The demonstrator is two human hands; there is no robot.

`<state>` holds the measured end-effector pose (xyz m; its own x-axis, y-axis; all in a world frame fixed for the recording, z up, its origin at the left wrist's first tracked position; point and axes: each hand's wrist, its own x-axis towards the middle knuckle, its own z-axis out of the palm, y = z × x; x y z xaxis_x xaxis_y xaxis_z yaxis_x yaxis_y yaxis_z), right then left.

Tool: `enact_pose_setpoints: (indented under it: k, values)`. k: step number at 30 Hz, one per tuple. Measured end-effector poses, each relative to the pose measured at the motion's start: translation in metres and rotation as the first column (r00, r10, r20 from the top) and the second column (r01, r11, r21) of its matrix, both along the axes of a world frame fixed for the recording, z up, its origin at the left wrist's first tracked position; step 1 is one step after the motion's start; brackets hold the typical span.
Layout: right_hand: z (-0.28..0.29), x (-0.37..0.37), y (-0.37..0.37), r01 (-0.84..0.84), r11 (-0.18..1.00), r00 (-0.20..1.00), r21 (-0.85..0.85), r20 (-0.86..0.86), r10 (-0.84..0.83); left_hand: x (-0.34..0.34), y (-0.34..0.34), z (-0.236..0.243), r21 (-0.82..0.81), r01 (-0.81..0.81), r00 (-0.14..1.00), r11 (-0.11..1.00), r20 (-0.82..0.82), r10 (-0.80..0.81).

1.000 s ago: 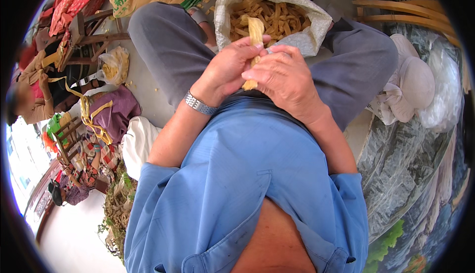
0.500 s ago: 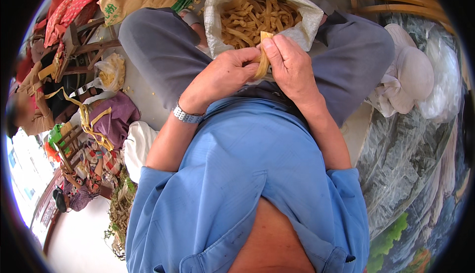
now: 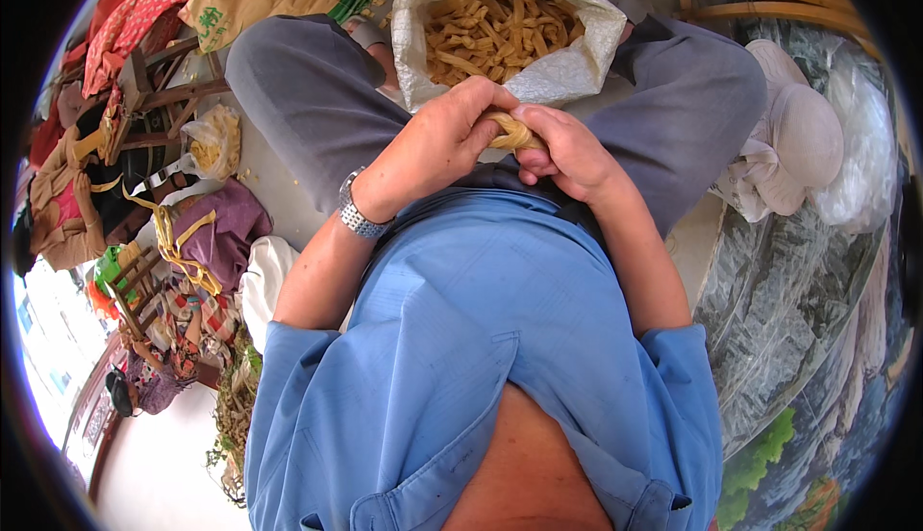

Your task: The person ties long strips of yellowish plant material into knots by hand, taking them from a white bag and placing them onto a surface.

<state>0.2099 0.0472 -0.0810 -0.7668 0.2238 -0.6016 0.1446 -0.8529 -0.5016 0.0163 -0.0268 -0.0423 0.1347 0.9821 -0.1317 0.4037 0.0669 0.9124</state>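
Observation:
In front of my lap, a yellowish-brown strip [image 3: 515, 133], wound into a small twisted bundle, is held between both hands. My left hand [image 3: 448, 139] closes on its left side, with the thumb and fingers bent around it. From the other side, my right hand [image 3: 574, 154] pinches the bundle with thumb and curled fingers. Just beyond my hands, between my knees, stands an open white woven sack [image 3: 411, 45]. Many folded yellowish-brown pieces [image 3: 500, 31] lie inside it, similar in colour to the held strip.
Left of my leg are a clear plastic bag of yellow pieces [image 3: 219, 146], a wooden stool [image 3: 163, 93] and a purple cloth [image 3: 226, 233] with long yellow strips. People sit farther left. On the right are a pale cloth hat [image 3: 806, 137], plastic sheeting [image 3: 769, 329] and a bamboo chair [image 3: 769, 7].
The strip stood up flat from my fingers and is now wound into a compact bundle. My right hand has turned and lowered; my left hand has shifted up over the bundle.

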Motion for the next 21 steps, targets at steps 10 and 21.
enact_pose_setpoints:
  k: [10,21]
  values:
    - [0.028,-0.018,-0.008,0.021,0.422,0.952,0.906,0.111,-0.285,-0.001,0.006,0.000,-0.390,-0.148,0.725,0.909,0.583,0.368]
    - [0.026,-0.017,-0.007,-0.070,0.516,0.965,0.854,0.190,-0.183,-0.002,0.000,-0.016,-0.438,-0.385,0.722,0.813,0.406,0.560]
